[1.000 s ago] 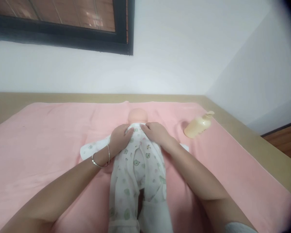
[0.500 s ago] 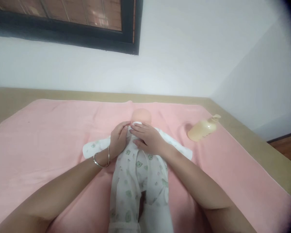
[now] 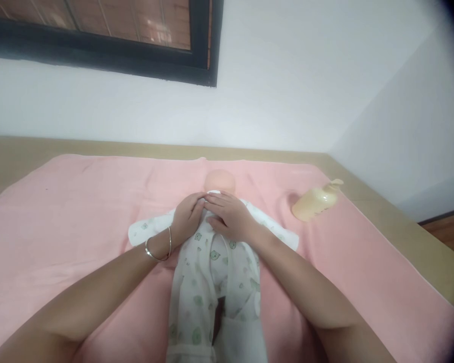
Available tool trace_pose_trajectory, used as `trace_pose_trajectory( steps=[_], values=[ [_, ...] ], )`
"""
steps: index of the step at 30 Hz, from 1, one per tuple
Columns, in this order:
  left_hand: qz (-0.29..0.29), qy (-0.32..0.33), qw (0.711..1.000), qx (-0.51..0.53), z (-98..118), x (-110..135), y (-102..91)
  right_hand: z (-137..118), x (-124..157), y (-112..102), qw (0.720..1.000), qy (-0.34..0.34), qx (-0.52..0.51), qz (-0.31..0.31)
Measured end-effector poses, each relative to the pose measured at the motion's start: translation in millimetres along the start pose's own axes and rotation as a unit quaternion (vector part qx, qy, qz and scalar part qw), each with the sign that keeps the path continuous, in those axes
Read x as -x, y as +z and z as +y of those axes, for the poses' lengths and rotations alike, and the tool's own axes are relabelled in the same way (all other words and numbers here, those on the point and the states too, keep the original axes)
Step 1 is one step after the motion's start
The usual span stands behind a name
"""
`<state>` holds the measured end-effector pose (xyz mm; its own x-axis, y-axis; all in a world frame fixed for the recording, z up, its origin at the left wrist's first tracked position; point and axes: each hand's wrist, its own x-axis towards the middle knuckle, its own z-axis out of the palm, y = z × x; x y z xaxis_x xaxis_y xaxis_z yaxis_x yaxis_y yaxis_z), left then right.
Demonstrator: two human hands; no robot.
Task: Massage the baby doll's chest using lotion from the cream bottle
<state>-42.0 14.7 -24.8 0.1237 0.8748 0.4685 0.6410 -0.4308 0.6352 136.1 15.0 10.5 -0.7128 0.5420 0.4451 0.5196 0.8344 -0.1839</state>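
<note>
A baby doll point(image 3: 220, 180) lies on its back, dressed in a white baby suit point(image 3: 216, 257) printed with small green animals. Both its sleeves spread out to the sides and its legs point toward me. My left hand point(image 3: 189, 216), with a silver bangle point(image 3: 158, 247) at the wrist, rests on the upper chest of the suit, fingers stretched out. Beside it, my right hand point(image 3: 230, 214) lies flat across the chest near the collar, fingers extended and thumb apart. The fingertips of both hands meet there. The doll's face is hidden from this angle.
A yellowish pump bottle point(image 3: 316, 202) lies tilted on its side to the right. Beneath everything is a pink cloth point(image 3: 79, 227) over a wooden table point(image 3: 408, 237). Behind stand a white wall point(image 3: 280, 75) and a dark-framed window point(image 3: 204, 65).
My left hand has shifted slightly to the right, so its fingertips now touch those of my right hand. The right hand stays nearly in place on the suit.
</note>
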Motion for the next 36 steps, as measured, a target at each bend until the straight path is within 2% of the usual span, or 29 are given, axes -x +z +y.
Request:
trace_pose_trajectory(
  steps=[9, 14, 19, 24, 26, 29, 34, 36],
  values=[
    [-0.005, -0.004, 1.000, -0.003, -1.9, -0.1, -0.1, -4.1, -2.0, -3.2, 1.000, -0.001, 0.018, -0.013],
    [-0.002, 0.038, 0.999, 0.004, -3.3, -0.8, -0.5, -20.0, 0.1, -18.9, 0.997, 0.052, 0.046, -0.028],
    [0.013, 0.032, 0.999, 0.032, -6.0, 2.0, 0.6, -30.4, 2.0, -18.5, 0.992, 0.092, 0.080, 0.036],
    [0.050, 0.022, 0.996, 0.073, -9.2, 6.3, 2.9, -30.2, 1.7, -2.2, 0.994, 0.071, 0.073, -0.035],
    [0.053, 0.032, 0.995, 0.072, -9.8, 6.5, 2.9, -30.9, 1.0, -1.1, 0.993, 0.082, 0.079, -0.025],
    [0.050, 0.046, 0.995, 0.074, -10.1, 5.7, 2.3, -31.4, -0.1, -4.0, 0.990, 0.095, 0.100, 0.008],
    [0.046, 0.045, 0.994, 0.083, -11.2, 6.4, 3.1, -26.4, 0.2, -15.3, 0.993, 0.057, 0.070, -0.076],
    [0.048, 0.040, 0.995, 0.082, -11.7, 7.1, 3.7, -24.9, 0.4, -22.7, 0.994, 0.057, 0.071, -0.059]
  ],
)
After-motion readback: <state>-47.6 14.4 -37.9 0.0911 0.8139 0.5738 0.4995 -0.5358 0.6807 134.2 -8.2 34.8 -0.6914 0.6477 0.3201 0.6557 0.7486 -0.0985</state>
